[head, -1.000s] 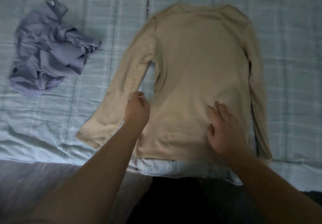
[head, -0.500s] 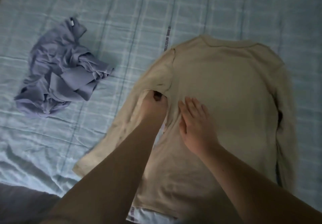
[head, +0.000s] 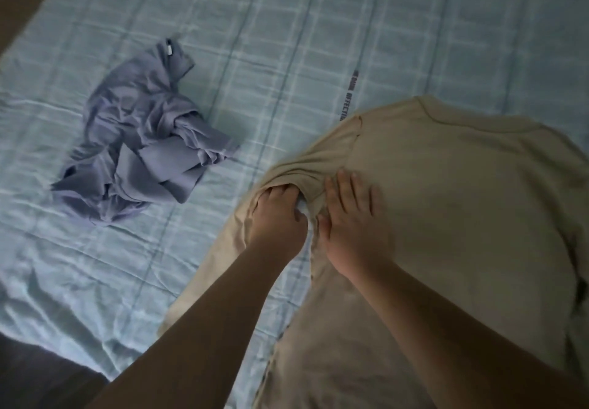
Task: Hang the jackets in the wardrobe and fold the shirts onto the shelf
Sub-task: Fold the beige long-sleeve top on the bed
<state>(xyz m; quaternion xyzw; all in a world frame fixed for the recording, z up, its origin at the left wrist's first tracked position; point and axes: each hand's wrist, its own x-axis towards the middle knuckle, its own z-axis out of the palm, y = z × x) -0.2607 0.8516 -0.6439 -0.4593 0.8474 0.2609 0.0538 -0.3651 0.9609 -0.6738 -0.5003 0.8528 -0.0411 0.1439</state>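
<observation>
Fingers (head: 280, 193) of the left hand (head: 277, 220) clench the one beige long-sleeved shirt (head: 462, 201) at its armpit, right hand (head: 353, 220) pressing flat-fingered alongside, one crumpled lavender garment (head: 143, 157) left of that shirt.

Left hand (head: 277, 217), apparently with a pinch of beige shirt (head: 462, 217) sleeve (armpit); right hand (head: 353, 227) flat beside.

I count 2 garments in total: 1 beige long-sleeved knit shirt (head: 462, 217) and 1 crumpled lavender-grey soft cloth garment (head: 140, 160). Under them is 1 pale blue checked cotton bedsheet (head: 287, 26), with 1 strip of dark printed letters (head: 349, 96). Hands in view: 2, i.e. 1 left hand (head: 277, 217) & 1 right hand (head: 353, 227).
</observation>
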